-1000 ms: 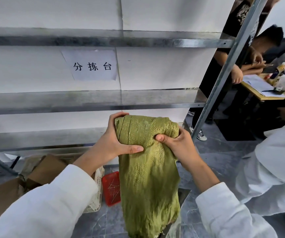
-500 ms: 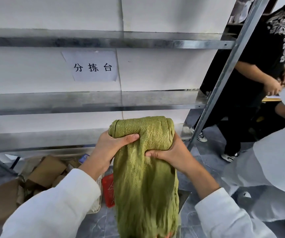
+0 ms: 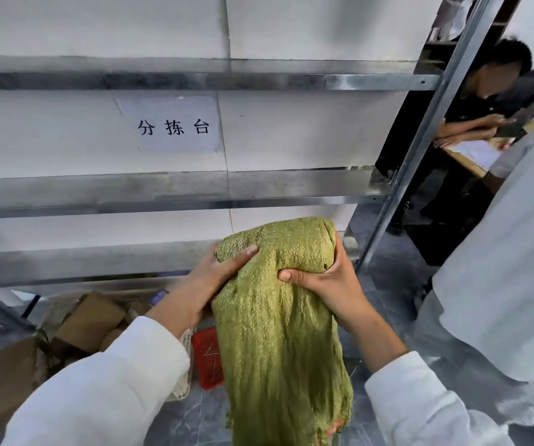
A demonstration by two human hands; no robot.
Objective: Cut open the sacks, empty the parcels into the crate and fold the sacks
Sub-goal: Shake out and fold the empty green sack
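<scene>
A green woven sack (image 3: 278,333) hangs in front of me, its top end rolled into a thick bundle and the rest trailing down out of view. My left hand (image 3: 209,278) holds the left side of the roll, thumb laid across its front. My right hand (image 3: 326,278) grips the right side, thumb pressed into the fabric below the roll and fingers wrapped behind. Low on the left, a pale crate (image 3: 183,386) holds brown cardboard parcels (image 3: 88,323); my left sleeve hides much of it.
Metal shelves (image 3: 169,188) with a paper sign (image 3: 172,125) fill the wall ahead. A red basket (image 3: 206,358) sits on the grey floor beside the crate. A person in white (image 3: 500,284) stands close on my right; another person (image 3: 497,91) sits at a desk behind the slanted shelf post (image 3: 420,146).
The rolled top of the sack has grown thicker and shifted right. My left thumb has slid up onto the roll. The person in black who stood at the right is gone.
</scene>
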